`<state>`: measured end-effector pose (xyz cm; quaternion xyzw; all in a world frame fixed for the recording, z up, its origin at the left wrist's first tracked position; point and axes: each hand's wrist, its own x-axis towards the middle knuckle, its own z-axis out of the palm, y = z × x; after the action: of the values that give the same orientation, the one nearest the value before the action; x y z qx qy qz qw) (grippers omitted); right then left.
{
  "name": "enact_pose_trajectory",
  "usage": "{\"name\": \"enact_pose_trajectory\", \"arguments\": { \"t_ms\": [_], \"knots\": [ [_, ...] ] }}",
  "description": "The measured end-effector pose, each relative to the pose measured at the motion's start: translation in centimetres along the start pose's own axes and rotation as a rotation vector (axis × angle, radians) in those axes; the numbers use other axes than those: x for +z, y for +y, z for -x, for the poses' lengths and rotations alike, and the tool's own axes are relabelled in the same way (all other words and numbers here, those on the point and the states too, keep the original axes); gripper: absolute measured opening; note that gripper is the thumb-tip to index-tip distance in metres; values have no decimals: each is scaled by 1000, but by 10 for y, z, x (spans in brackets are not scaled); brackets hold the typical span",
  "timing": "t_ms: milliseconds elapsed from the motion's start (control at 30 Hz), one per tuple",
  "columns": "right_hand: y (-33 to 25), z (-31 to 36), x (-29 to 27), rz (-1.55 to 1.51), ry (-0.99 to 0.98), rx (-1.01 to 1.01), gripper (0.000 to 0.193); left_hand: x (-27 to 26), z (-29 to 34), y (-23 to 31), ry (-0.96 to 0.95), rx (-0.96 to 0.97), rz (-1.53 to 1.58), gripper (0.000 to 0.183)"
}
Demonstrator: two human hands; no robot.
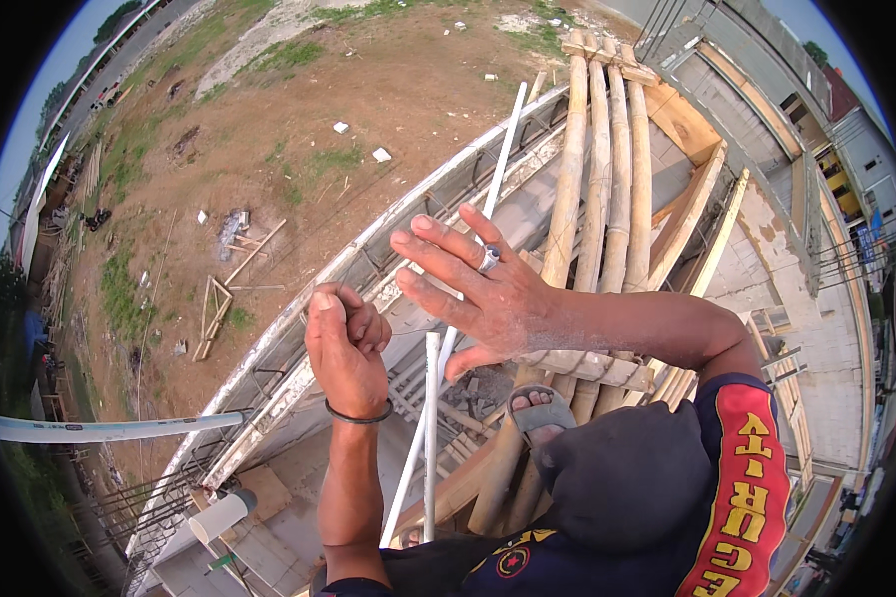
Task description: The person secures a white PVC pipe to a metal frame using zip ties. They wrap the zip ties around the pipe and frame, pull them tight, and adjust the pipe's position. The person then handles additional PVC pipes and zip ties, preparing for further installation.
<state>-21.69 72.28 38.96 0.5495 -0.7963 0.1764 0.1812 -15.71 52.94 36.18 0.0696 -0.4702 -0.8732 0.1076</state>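
Note:
My left hand [346,343] is raised with a dark band on its wrist. Its fingers are curled and the thumb presses against them; whatever they may hold is hidden. Beside it, to the right, my right hand [478,289] is open, its fingers spread and one wearing a ring. The two hands are apart. Behind the right hand runs a long thin white pipe [506,144], slanting down toward my body. A second, shorter white pipe [431,428] stands nearly upright below the hands.
Several bamboo poles [599,169] span the gap beside a concrete wall edge [269,383]. My sandaled foot [541,406] rests on them. Another pale pipe [119,429] juts out at left, above a short wide white pipe [221,515]. Bare ground [368,90] lies far below.

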Motion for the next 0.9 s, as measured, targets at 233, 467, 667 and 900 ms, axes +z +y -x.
{"name": "enact_pose_trajectory", "arguments": {
  "t_ms": [233,467,667,900],
  "knots": [
    [-7,-141,29,-382,-228,130,42,-31,-26,85,237,406,-61,20],
    [-24,-159,86,-497,-182,39,15,-119,-53,155,632,451,254,28],
    [-15,-160,90,-350,-347,32,15,-388,-39,194,458,510,518,27],
    [-12,-151,91,-191,-477,94,18,-261,-57,95,1318,508,-1737,31]
  ]
}}
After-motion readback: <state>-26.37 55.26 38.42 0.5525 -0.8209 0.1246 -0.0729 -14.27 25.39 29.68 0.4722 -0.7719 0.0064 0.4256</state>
